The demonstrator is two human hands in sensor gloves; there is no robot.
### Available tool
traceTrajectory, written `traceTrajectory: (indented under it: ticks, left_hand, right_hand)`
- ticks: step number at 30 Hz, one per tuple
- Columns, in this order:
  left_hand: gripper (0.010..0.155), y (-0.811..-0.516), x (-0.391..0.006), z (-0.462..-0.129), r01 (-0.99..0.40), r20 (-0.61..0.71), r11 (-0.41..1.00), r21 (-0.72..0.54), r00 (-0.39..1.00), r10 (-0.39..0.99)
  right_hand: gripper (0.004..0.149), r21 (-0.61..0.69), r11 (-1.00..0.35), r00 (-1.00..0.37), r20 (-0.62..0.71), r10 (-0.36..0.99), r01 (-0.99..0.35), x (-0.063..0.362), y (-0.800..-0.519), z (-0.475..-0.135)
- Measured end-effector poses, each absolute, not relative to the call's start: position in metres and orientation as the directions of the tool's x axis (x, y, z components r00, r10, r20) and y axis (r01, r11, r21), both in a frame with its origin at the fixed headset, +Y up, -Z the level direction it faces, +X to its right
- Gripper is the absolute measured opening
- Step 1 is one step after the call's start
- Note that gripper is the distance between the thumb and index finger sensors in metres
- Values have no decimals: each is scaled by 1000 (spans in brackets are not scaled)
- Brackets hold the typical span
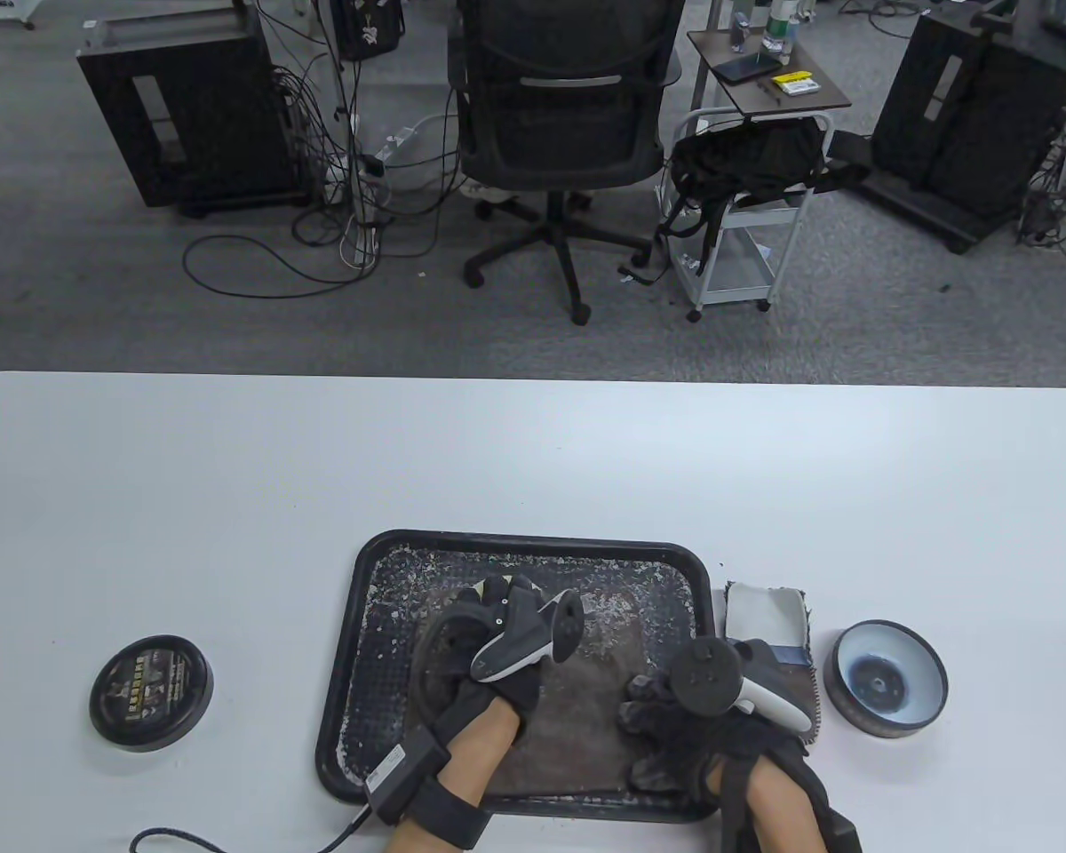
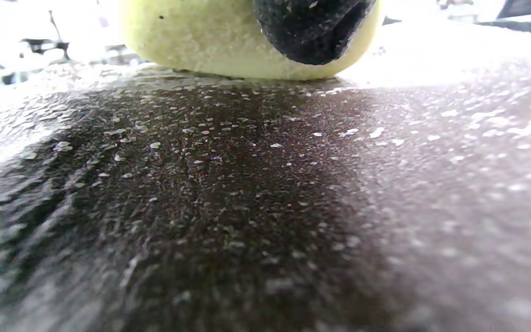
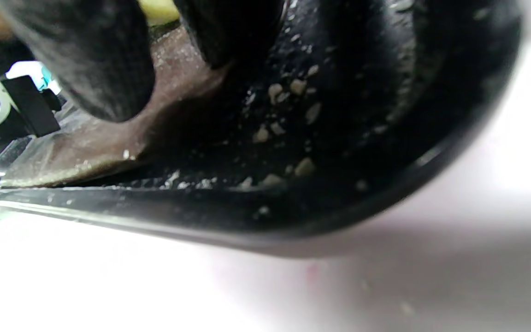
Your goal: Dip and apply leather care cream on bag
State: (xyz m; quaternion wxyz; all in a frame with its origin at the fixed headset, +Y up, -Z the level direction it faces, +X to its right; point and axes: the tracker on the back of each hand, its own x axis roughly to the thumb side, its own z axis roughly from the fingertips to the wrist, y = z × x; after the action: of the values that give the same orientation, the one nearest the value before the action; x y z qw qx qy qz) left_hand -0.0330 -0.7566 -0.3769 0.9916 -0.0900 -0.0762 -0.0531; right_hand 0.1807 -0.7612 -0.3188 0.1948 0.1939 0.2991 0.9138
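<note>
Setting: a white table (image 1: 533, 462) seen from above, with a black tray (image 1: 364, 613) near its front edge; an office chair and carts stand on the floor beyond.
Bag: a brown leather bag (image 1: 577, 702) lies flat inside the tray, partly under both hands; its grained surface, dotted with pale flecks, fills the left wrist view.
Left hand: the gloved left hand (image 1: 489, 649) reaches over the bag's left part and presses a yellow sponge (image 2: 228, 46) down onto the leather, one dark fingertip curled over the sponge's top.
Right hand: the gloved right hand (image 1: 675, 720) rests on the bag's right edge with fingers bent down onto it, seemingly steadying it; whether they clamp the leather or only press cannot be told.
Cream tin: an open round tin (image 1: 888, 680) sits on the table right of the tray, showing a dark centre; its black lid (image 1: 151, 693) lies well apart on the left.
Cloth: a folded cloth (image 1: 768, 617) lies between tray and tin.
Progress: judged mid-application; the tin is open and the sponge is on the leather. How much of the bag is covered cannot be read.
Hidden: most of the sponge is masked by the tracker from above; the cream level is unclear; the right wrist view is blurred and dark, showing mainly the tray rim and crumbs.
</note>
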Motion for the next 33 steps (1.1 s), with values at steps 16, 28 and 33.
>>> traceTrajectory:
  ticks: [16, 28, 33]
  left_hand:
    - [60, -747, -66, -379, 50, -62, 974, -223, 996, -65]
    - [60, -747, -100, -380, 8, -235, 963, -268, 969, -74]
    - [60, -748, -114, -379, -3, -304, 957, -291, 949, -90]
  right_hand:
    - [76, 539, -816, -881, 258, 397, -210, 174, -761, -316]
    - [82, 411, -911, -931, 315, 183, -40, 151, -766, -309]
    - [82, 413, -910, -932, 312, 182, -39, 151, -767, -308]
